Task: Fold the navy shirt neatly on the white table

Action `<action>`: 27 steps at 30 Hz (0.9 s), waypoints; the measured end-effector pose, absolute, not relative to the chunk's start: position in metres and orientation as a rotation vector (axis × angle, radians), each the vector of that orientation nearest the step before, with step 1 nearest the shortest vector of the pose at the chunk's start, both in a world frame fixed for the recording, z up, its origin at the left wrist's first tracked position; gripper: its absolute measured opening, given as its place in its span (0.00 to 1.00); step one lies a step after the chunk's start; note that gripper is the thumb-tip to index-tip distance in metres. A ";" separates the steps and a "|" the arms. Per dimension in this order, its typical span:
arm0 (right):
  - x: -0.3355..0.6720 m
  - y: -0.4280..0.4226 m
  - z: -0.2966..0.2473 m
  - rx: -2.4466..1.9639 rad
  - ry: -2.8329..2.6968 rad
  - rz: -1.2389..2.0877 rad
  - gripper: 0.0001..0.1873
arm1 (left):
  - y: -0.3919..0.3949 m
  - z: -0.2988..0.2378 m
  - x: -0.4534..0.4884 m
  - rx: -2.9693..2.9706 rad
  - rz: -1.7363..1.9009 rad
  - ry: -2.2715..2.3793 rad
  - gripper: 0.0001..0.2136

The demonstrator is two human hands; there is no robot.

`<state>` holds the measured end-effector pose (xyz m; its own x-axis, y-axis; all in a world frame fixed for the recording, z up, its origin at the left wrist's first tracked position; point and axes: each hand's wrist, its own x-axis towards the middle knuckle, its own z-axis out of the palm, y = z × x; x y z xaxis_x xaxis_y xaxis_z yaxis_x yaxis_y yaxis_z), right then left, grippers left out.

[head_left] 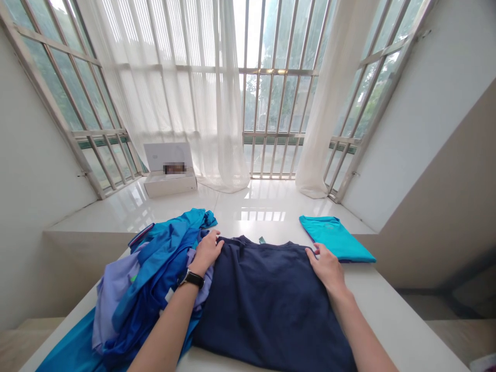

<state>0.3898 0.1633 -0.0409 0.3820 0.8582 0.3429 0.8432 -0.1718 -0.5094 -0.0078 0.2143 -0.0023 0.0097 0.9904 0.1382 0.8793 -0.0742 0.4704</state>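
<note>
A navy T-shirt (pixel 267 305) lies spread in front of me on the white table, with its collar and a small tag at the far edge. My left hand (pixel 207 253) is closed on the shirt's far left corner, thumb on top; a black watch (pixel 191 279) is on that wrist. At the far right corner, my right hand (pixel 327 263) pinches the cloth between thumb and fingers. Beside my left arm is a loose heap of blue and lilac clothes (pixel 151 279). Just beyond my right hand lies a folded turquoise shirt (pixel 337 237).
The white table (pixel 403 320) meets a glossy window ledge (pixel 267 201). An open white box (pixel 170 183) stands on the ledge at the back left. White curtains (pixel 217 103) hang before the barred window (pixel 275 103), their hems reaching the ledge.
</note>
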 end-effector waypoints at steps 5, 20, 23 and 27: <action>0.391 0.163 -0.036 -1.905 -1.488 0.027 0.17 | 0.214 -0.001 -0.007 2.044 0.679 1.940 0.11; 0.401 0.159 -0.035 -1.878 -1.440 -0.153 0.17 | 0.221 -0.006 -0.014 1.997 0.995 1.942 0.08; 0.403 0.158 -0.031 -1.863 -1.417 -0.180 0.18 | 0.223 -0.008 -0.014 2.018 1.047 1.897 0.08; 0.404 0.157 -0.033 -1.899 -1.429 -0.181 0.17 | 0.225 -0.014 -0.014 2.038 1.023 1.873 0.10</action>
